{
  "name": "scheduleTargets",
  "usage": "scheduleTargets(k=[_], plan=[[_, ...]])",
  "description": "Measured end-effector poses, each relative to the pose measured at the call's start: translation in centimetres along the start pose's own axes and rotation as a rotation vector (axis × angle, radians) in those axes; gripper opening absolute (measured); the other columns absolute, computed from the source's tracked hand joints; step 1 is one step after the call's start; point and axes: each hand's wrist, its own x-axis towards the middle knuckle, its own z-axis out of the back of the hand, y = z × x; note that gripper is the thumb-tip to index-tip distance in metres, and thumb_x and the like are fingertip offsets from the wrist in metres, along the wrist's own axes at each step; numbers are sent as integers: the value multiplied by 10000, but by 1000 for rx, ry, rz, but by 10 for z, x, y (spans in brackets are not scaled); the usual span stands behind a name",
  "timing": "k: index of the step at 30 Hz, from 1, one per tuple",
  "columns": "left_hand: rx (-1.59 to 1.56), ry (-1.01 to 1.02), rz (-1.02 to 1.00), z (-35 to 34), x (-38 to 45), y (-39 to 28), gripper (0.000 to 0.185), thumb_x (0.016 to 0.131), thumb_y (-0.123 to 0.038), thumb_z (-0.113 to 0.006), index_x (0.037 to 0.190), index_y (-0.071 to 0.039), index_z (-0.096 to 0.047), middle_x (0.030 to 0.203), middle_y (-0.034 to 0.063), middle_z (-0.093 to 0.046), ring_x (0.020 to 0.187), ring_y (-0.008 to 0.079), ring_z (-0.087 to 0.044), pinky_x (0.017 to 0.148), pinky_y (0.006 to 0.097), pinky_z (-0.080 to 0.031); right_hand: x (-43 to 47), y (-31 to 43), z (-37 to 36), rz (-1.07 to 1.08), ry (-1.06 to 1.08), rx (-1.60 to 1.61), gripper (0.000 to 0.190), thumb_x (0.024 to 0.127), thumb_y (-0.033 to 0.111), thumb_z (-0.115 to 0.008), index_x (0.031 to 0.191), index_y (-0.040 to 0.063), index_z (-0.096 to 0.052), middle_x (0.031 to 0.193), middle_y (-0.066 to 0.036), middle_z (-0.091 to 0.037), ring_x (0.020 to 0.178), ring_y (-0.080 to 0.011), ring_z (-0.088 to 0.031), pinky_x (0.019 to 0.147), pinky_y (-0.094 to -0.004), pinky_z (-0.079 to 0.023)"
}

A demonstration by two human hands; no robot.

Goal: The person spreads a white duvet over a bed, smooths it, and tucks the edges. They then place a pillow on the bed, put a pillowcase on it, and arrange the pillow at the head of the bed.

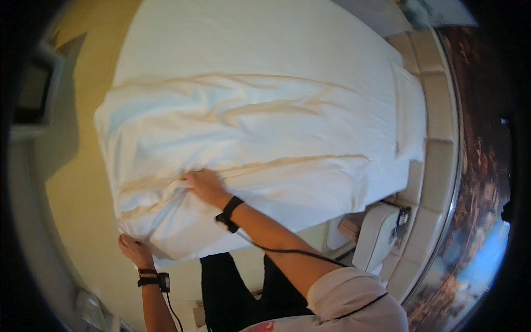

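A bed spread with white sheets [249,41] fills the middle of the view. Over its near half lies a rumpled white cover [282,137], creased into long folds. My right hand [205,186] pinches a gathered fold of this cover between thumb and fingers. At the near left corner of the bed, my left hand [137,251] grips the cloth by its edge. Creases in the fabric run between the two hands. Each wrist wears a black strap with a small device and a cable. The fingertips of my left hand are partly hidden by cloth.
A white pillow [408,112] lies at the right end, against a padded tan headboard [439,108]. A white bedside table [375,236] stands near the bed's right corner. A dark-screened device [33,91] is at the far left, beyond the yellowish floor [70,199].
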Motion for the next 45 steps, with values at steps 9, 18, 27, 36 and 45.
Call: scheduleTargets(k=[9, 18, 27, 36, 45], plan=[[41, 120, -786, -35, -31, -253, 800, 752, -242, -718, 1406, -38, -307, 1453, 205, -299, 1375, 340, -241, 1126, 552, -103, -244, -148, 177, -819, -909, -374, 573, 848, 210, -577, 1348, 12, -378, 1366, -161, -406, 1277, -368, -346, 1054, -477, -261], [290, 7, -698, -140, -53, -382, 858, 787, -498, -640, 1386, 5, -288, 1301, 174, -407, 1245, 356, -349, 1077, 582, -177, -505, -352, 306, -1404, -452, -170, 382, 955, 387, -452, 1082, 33, -520, 1039, -258, -590, 893, -419, -593, 710, -489, -476], [551, 198, -348, -145, -67, -393, 855, 881, -504, -515, 1475, -36, -116, 1492, 211, -222, 1399, 342, -162, 1109, 587, -34, -500, -395, 329, -1220, -340, -352, 415, 989, 396, -342, 984, 30, -538, 774, -196, -646, 727, -372, -630, 620, -474, -479], [283, 218, -686, -129, -74, -452, 874, 781, -484, -664, 1478, -210, -213, 1521, 249, -70, 1408, 428, -31, 1092, 613, -45, -332, -399, 427, -689, -398, -578, 596, 785, 50, -633, 1336, 109, -414, 1307, -250, -419, 1242, -412, -375, 1003, -505, -353], [297, 414, -598, -139, -51, -472, 858, 758, -540, -663, 1466, -373, -207, 1530, 241, 14, 1406, 441, 32, 1066, 648, -14, 21, -370, 422, -287, -84, -655, 1042, 577, 222, -827, 1450, 228, -258, 1365, -195, -437, 1317, -364, -342, 1061, -530, -263]])
